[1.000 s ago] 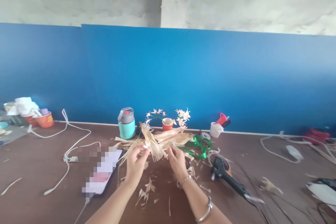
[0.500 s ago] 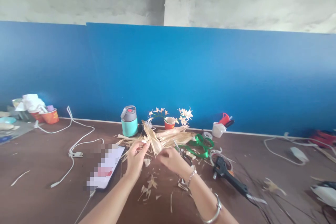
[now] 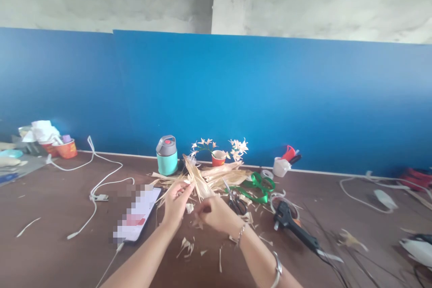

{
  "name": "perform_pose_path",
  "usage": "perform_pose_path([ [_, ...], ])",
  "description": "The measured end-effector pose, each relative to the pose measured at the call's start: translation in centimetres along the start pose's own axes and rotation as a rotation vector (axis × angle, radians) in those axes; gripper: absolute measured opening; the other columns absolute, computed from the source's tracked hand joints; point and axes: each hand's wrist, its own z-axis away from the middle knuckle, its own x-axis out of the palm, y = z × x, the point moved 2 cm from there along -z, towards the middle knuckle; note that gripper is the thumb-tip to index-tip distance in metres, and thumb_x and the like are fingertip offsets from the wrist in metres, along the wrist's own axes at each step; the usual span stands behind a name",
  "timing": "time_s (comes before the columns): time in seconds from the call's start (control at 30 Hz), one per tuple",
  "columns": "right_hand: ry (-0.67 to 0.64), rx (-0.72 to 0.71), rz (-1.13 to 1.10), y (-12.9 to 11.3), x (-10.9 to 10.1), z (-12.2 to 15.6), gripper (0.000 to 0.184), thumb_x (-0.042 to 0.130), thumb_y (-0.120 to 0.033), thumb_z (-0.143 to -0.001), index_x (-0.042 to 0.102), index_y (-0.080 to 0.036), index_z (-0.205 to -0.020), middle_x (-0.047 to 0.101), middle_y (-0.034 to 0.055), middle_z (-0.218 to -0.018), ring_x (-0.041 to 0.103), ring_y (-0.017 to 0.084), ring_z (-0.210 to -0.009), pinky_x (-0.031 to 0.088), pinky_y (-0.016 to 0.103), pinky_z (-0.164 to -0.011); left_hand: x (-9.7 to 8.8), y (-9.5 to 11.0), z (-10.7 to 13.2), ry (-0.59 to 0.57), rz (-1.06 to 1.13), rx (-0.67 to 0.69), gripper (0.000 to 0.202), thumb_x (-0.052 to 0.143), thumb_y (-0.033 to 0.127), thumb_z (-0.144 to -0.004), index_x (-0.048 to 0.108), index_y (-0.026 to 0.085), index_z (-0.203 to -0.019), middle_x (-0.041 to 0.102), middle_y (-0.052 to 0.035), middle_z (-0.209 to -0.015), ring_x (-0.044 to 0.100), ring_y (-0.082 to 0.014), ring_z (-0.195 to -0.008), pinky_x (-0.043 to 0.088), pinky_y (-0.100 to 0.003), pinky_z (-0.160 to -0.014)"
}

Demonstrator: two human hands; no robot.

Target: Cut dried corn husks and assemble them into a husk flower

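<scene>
My left hand (image 3: 176, 202) is closed in a pinch on a dried corn husk (image 3: 195, 177), whose pale, broad strips fan up and away from the fingers. My right hand (image 3: 216, 213) is lower and a little nearer, its fingers curled together over the table. A pale blurred scrap shows beneath its fingertips, too smeared to name. Scissors (image 3: 238, 202) with dark handles lie just past my right hand. Behind both hands spreads a pile of more dried husks (image 3: 226, 173). Small husk scraps (image 3: 186, 246) are scattered on the brown table in front.
A phone (image 3: 140, 216) lies left, a turquoise flask (image 3: 167, 162) behind it. Husk flowers (image 3: 239, 146) stand by a red paper cup (image 3: 218, 158). Right are green ribbon (image 3: 259, 189), a white cup of tools (image 3: 280, 167) and a glue gun (image 3: 293, 225) with its cord.
My right hand has moved from beside the husk down and slightly left, toward the table. The star-shaped scrap below it no longer shows in its place. My left hand stays nearly still.
</scene>
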Motion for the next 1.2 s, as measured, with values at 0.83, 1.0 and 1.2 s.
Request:
perform_pose_path([
  [0.83,0.26,0.013,-0.171,0.3,-2.8,-0.6,0.027,0.048,-0.034,-0.078,0.063,-0.016,-0.065,0.061,0.0013,-0.061,0.053,0.014,-0.059,0.036,0.023,-0.055,0.6,1.9,0.9,-0.156,-0.118,0.251,0.008,0.06,0.026,-0.074,0.061,0.019,-0.07,0.063,-0.0043,-0.079,0.058,-0.0205,-0.079,0.046,-0.033,-0.075],
  [1.0,0.237,0.127,-0.399,-0.5,-2.9,0.1,0.028,0.056,-0.041,-0.073,0.062,-0.015,-0.065,0.062,0.0011,-0.065,0.05,0.012,-0.059,0.034,0.022,-0.055,0.7,1.8,1.0,-0.185,-0.104,0.244,0.005,0.059,0.023,-0.074,0.062,0.019,-0.073,0.064,-0.004,-0.081,0.059,-0.0203,-0.081,0.045,-0.032,-0.076],
  [1.2,0.184,0.106,-0.453,-0.6,-2.7,0.0,0.012,0.059,-0.025,-0.067,0.062,-0.014,-0.064,0.06,-0.001,-0.06,0.049,0.01,-0.056,0.034,0.022,-0.055,1.0,1.1,1.1,-0.201,-0.088,0.252,0.007,0.06,0.026,-0.074,0.061,0.019,-0.072,0.064,-0.0042,-0.081,0.059,-0.0207,-0.082,0.046,-0.033,-0.077],
])
